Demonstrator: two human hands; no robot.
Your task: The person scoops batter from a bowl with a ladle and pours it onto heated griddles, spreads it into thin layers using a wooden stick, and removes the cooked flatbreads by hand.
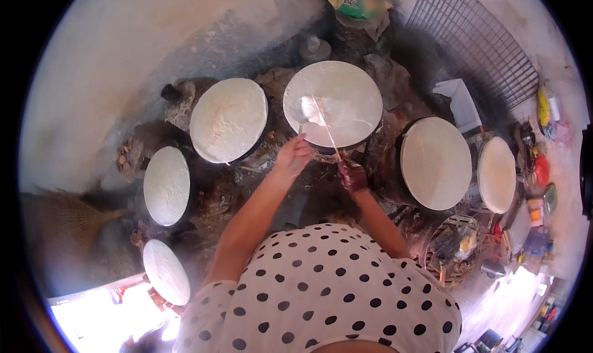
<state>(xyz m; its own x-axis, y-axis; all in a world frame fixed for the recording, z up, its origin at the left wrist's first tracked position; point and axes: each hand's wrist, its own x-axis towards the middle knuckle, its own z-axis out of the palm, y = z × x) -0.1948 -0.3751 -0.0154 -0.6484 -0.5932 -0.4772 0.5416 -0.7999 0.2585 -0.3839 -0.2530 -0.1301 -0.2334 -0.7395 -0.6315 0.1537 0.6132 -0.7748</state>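
A round griddle covered with a pale sheet of batter (355, 93) stands straight ahead of me. Bare-skinned, my left hand (293, 155) is closed at the griddle's near edge, gripping the short handle of what looks like a ladle. The ladle's greyish round head (304, 109) rests on or just over the batter; its outline is blurred. My right hand (352, 175), in a dark red glove, is closed around a long thin stick (323, 118). The stick slants up and left across the griddle, its far tip beside the ladle's head.
More round pale-topped griddles curve around me, including one on the left (228, 119) and one on the right (435, 163). Behind the right ones are a white plastic bin (460, 106) and a wire rack (472, 41). A straw broom (77, 220) leans far left.
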